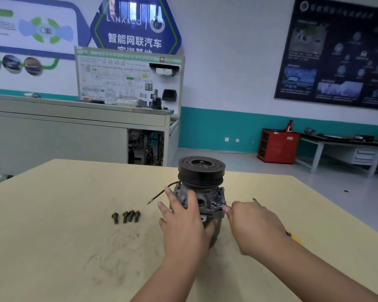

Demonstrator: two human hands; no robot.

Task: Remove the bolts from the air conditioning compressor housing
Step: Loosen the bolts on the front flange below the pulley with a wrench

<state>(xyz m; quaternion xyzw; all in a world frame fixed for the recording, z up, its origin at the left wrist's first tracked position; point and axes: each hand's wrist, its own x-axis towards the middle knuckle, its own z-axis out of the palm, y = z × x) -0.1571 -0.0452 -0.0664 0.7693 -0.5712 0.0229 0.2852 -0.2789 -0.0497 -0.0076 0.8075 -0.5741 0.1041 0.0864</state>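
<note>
The air-conditioning compressor [202,177] stands upright, pulley uppermost, near the middle of the wooden table [52,236]. The left hand [183,221] grips its housing, fingers spread and curled round it. The right hand [251,223], fingers curled, pinches a flange bolt [223,207] on the housing's right side. Four loose bolts [127,216] lie on the table to the left, apart from the compressor.

Bare left hand [183,223], bare right hand [255,223]; bare forearms [175,277].

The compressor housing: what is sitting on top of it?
A black grooved pulley sits on top of the compressor housing, a metal hub in its middle. The left hand grips the housing's near side, so that part is hidden.
</note>
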